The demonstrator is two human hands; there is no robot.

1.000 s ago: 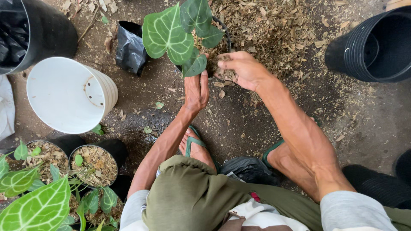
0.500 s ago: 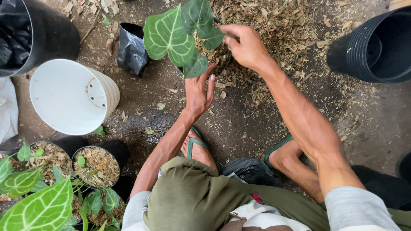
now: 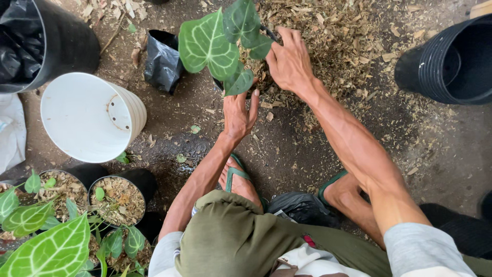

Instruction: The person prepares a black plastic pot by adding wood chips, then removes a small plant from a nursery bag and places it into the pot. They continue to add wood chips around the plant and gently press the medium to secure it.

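From above, I see the right hand [image 3: 289, 64] with its grip closed on the rim of a small black pot [image 3: 241, 87] holding a plant with broad white-veined leaves [image 3: 207, 43], set on the dirt floor [image 3: 307, 154] at the edge of a heap of dry wood chips [image 3: 348, 36]. The left hand [image 3: 238, 114] rests just below that pot, fingers loosely spread and gripping nothing. Left of the pot lie a crumpled black bag [image 3: 163, 61] and a tipped white bucket [image 3: 89, 117].

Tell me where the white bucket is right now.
In the head view, the white bucket lies on its side at left, between the black bin and the small potted plants.
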